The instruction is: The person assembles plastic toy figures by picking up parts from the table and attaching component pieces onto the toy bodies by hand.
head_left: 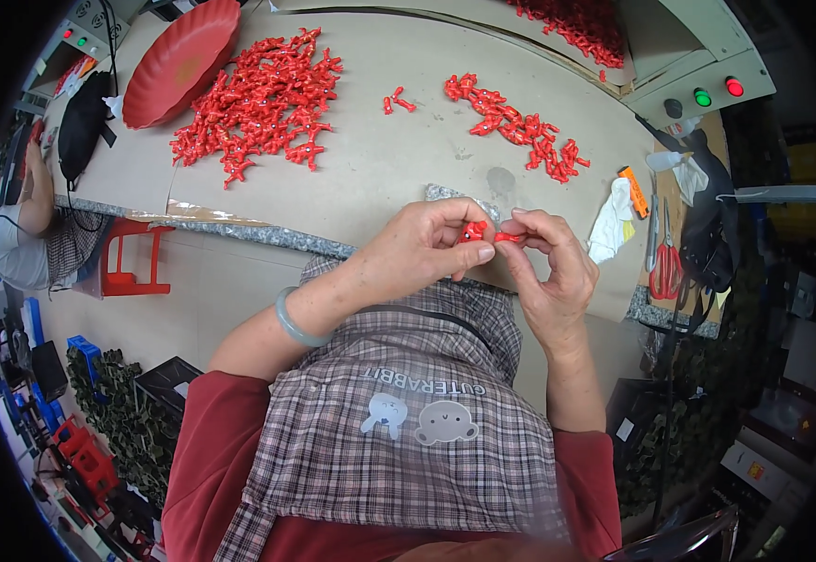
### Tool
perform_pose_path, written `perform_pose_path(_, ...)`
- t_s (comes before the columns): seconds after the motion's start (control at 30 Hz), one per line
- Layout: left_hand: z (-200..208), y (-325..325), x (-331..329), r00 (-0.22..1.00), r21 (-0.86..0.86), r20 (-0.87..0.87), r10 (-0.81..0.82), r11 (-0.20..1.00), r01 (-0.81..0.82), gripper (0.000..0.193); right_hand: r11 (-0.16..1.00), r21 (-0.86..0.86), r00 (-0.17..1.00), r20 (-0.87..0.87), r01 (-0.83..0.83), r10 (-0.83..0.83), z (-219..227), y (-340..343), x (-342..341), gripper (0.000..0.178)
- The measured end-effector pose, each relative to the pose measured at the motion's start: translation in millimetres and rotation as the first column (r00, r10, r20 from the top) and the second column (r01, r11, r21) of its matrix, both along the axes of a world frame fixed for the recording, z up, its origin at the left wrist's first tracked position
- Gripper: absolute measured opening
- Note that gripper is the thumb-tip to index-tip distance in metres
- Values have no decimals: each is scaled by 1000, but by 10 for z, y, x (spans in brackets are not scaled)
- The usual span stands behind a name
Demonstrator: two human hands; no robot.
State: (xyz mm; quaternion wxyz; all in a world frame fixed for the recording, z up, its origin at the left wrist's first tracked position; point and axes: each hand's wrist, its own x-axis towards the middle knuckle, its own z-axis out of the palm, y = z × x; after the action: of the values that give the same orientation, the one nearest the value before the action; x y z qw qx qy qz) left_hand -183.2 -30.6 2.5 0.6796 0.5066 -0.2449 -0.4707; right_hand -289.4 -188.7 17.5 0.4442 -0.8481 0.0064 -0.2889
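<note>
My left hand (426, 242) pinches a small red plastic figure (470, 230) with a dark eye-like spot, close above the table's near edge. Against it, the thumb and fingers of my right hand (555, 270) close on a small red piece (506, 238). Whether the two parts are joined is hidden by my fingers. Beyond my hands lies a loose row of similar red figures (520, 128). Two or so small red pieces (398, 100) lie apart, left of that row. A large heap of red figures (263, 103) covers the table farther left.
A red scalloped tray (183, 66) stands by the heap. At right lie a white cloth (611, 220), an orange-handled cutter (633, 191) and red-handled scissors (666, 270). A machine housing with lit buttons (703, 96) borders the far right. Another person (24, 234) sits at left.
</note>
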Motion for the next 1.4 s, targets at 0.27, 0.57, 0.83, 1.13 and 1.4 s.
perform_pose_path(0.27,-13,53,-19,999,23,34,40,999,-41,12,967,-251,999,22,-42,49,82,51,3,38)
perform_pose_path(0.57,77,108,-39,783,43,614,103,986,-164,9,996,80,977,-205,-48,64,87,33,-69,23)
perform_pose_path(0.83,115,92,-100,748,22,654,113,985,-168,10,883,469,952,-266,-9,151,11,-7,-141,11)
perform_pose_path(1.13,74,162,-55,998,114,22,61,991,-63,26,451,888,898,-267,89,349,-43,-220,-160,12)
perform_pose_path(1.4,-13,196,-39,999,70,-12,47,996,-46,28,336,930,875,-285,152,393,-100,-298,-147,13)
